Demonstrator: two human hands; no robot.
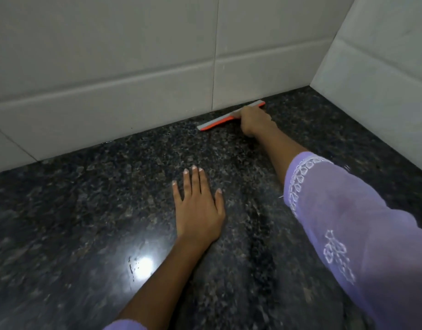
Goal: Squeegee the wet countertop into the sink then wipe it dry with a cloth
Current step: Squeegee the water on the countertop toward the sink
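An orange-and-grey rubber-bladed squeegee is gripped in the closed right hand against the white tiled wall, at the back of the speckled black granite countertop. The left hand is laid flat, fingers spread, holding nothing. Water may be left along the wall joint if the blade is tilted.

Pale tiled walls meeting in corner.

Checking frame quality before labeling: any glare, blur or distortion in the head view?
Head view: bright glare spot on the countertop near the left hand; soft motion blur throughout, strongest at the edges; wide-angle bowing of the wall tiles; right hand and squeegee still legible.
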